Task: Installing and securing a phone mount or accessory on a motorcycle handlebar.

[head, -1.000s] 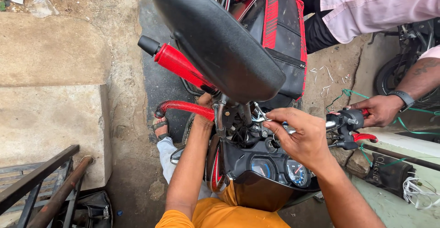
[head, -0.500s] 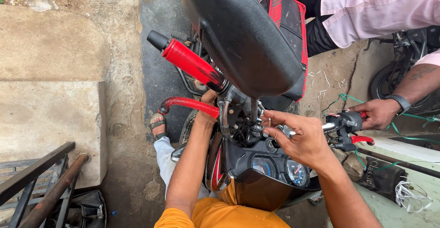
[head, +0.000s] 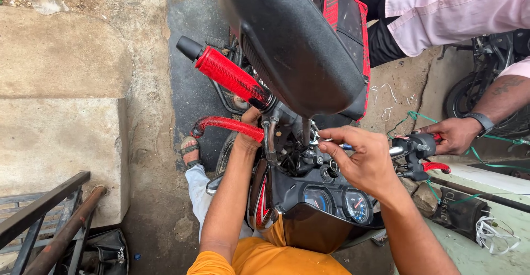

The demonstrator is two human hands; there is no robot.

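Motorcycle: seen from above the handlebars; black seat and red-and-black tank ahead, twin-dial instrument cluster nearest the camera. Stands on a dark patch of ground beside concrete slabs.

Left handlebar grip: red, black end cap, pointing up and left. Below it, the red-sleeved lever.

Right handlebar end: black switch housing, held by a co-worker's hand with a wristwatch; this steadies the bar.

Left hand: reaches in under the left grip, closed about the inner end of the red lever and the cables there; fingers mostly hidden.

Right hand: fingers pinched narrow on a small blue-handled tool, apparently a slim screwdriver or key, its metal tip toward the steering head among cables, just ahead of the cluster.

Handling note, as judgement: keep the tool in line with the fastener, press before turning, hold the left hand firm so cables stay clear, and have the co-worker keep the bar from swinging. Slipping onto wiring is the main risk.
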